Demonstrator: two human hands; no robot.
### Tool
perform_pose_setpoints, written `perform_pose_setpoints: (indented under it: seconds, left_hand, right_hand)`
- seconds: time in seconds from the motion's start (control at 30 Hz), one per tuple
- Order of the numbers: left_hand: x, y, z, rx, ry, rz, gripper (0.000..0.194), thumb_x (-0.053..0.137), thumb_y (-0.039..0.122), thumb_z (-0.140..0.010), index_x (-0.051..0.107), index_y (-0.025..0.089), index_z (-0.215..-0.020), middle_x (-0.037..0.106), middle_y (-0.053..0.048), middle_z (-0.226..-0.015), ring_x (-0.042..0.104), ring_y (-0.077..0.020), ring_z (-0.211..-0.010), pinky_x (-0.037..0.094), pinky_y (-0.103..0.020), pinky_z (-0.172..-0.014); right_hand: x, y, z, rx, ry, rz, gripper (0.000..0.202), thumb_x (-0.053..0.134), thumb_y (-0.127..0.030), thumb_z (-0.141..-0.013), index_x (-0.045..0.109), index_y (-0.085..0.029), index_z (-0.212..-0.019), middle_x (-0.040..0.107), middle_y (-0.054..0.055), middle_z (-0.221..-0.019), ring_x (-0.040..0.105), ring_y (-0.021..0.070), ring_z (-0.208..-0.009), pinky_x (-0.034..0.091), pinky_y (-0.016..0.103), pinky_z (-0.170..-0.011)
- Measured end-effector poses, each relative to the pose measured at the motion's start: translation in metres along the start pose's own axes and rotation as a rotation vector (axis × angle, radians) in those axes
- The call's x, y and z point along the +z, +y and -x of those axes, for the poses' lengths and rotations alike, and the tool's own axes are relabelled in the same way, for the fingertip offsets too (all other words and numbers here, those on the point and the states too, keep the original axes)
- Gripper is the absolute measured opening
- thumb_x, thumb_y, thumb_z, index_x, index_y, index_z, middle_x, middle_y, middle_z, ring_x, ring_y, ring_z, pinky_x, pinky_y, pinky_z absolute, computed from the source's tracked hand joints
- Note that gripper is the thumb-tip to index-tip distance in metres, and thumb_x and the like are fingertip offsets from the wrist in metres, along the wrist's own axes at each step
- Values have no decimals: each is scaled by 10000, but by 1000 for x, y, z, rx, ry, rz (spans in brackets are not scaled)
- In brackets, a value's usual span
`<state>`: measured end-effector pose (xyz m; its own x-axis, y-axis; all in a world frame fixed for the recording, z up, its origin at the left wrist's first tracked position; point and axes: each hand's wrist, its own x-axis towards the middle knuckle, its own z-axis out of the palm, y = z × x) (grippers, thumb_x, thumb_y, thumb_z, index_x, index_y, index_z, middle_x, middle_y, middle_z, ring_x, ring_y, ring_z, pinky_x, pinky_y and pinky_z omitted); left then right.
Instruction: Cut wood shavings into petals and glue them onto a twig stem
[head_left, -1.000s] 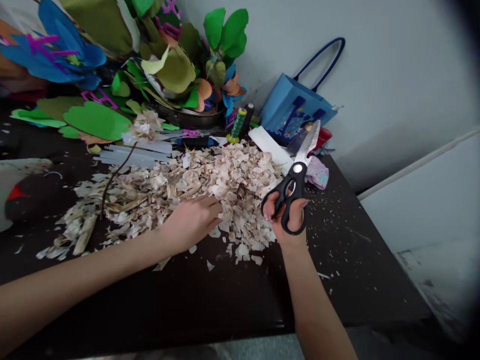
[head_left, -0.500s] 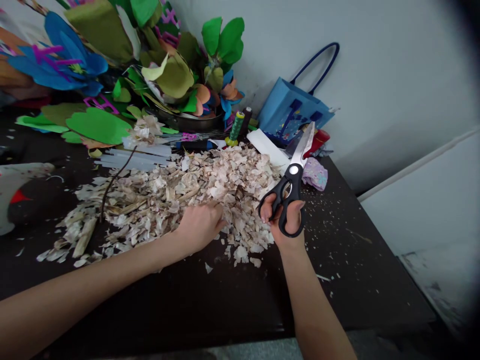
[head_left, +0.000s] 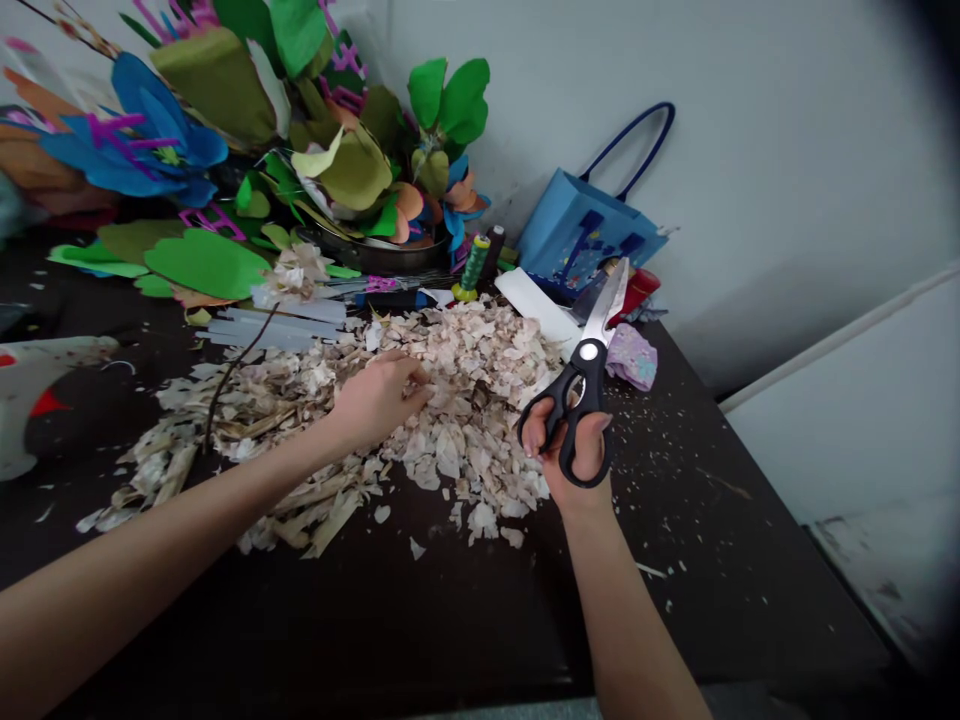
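Note:
A wide heap of pale, dry, papery flakes (head_left: 480, 345) lies on the dark table. My left hand (head_left: 379, 398) is over the middle of the heap, palm down, with its fingers curled in a pinch near the flakes. Whatever may be between those fingertips is too small to make out. To the right of the heap, my right hand (head_left: 574, 465) grips black-handled scissors (head_left: 589, 352), with thumb and fingers through the loops. The blades point up and away from me and look closed.
Green and blue artificial flowers (head_left: 202, 265) fill the back left. Behind the heap are a green thread spool (head_left: 472, 268), a dark spool (head_left: 493, 250) and translucent glue sticks (head_left: 277, 328). A blue bag (head_left: 574, 225) leans on the wall. A white-and-red object (head_left: 45, 360) is at left.
My left hand has moved up and to the left over the heap, uncovering flakes at its front edge. My right hand keeps the scissors in nearly the same place.

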<state>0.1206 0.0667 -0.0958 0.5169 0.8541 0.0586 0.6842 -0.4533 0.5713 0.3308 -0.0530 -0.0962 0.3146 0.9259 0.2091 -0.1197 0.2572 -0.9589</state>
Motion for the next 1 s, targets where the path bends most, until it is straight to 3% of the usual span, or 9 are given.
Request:
perform_pose_setpoints:
  seconds: [0.13, 0.3, 0.37, 0.47, 0.67, 0.77, 0.87, 1.0]
  left_hand:
    - [-3, -6, -7, -42, -40, 214, 123, 643, 256, -830, 681, 183, -739, 696, -81, -781, 550, -158, -592, 382, -281, -534]
    - [-10, -11, -10, -217, -111, 725, 158, 738, 300, -774, 683, 183, -683, 575, -9, -571, 417, -97, -474, 273, -231, -451]
    - [-11, -13, -11, -296, -170, 937, 183, 774, 307, -752, 674, 174, -676, 519, 16, -527, 372, -79, -454, 223, -209, -426]
    - [-12, -16, -10, -385, -203, 1123, 210, 838, 291, -704, 679, 155, -690, 554, -1, -555, 403, -71, -474, 219, -181, -412]
    - [-11, -17, -12, -466, -126, 1219, 226, 898, 230, -635, 697, 152, -701, 585, 2, -596, 537, -89, -549, 313, -149, -423]
    - [-12, -13, -14, -475, -107, 1278, 214, 900, 194, -630, 697, 143, -674, 576, 8, -578, 514, -77, -524, 332, -146, -418]
    - [-18, -11, -13, -477, 1, 1387, 203, 899, 163, -631, 700, 132, -659, 577, 9, -592, 468, -56, -498, 325, -135, -399]
    - [-29, -22, 3, -484, 99, 1464, 161, 875, 129, -658, 715, 132, -674, 664, -32, -731, 486, -52, -523, 346, -122, -389]
  right_hand:
    - [-2, 1, 0, 20, -9, -20, 633, 570, -829, -775, 624, -205, -866, 475, -37, -578, 437, 129, -479, 292, 269, -432]
    - [-3, 3, 0, 51, 5, -32, 635, 590, -827, -761, 626, -203, -868, 463, -38, -577, 432, 133, -481, 287, 276, -441]
    - [-3, 3, 0, 53, 8, -35, 635, 590, -827, -762, 630, -203, -869, 471, -36, -575, 433, 137, -484, 273, 276, -437]
    - [-3, 3, 0, 54, -1, -49, 634, 590, -826, -764, 639, -201, -865, 489, -30, -578, 439, 137, -485, 260, 276, -435]
    - [-1, 3, 1, 80, 5, -80, 634, 610, -817, -759, 660, -192, -851, 519, -25, -575, 439, 128, -482, 257, 284, -451]
    - [-1, 3, 1, 75, 1, -73, 635, 598, -818, -769, 658, -192, -860, 521, -25, -573, 442, 127, -486, 275, 287, -465]
    - [-2, 3, 2, 76, 0, -66, 632, 594, -814, -776, 656, -192, -870, 525, -21, -577, 452, 131, -492, 269, 283, -453]
    - [3, 4, 6, 67, -28, -17, 593, 572, -776, -827, 653, -192, -887, 552, -10, -579, 502, 143, -490, 285, 270, -429]
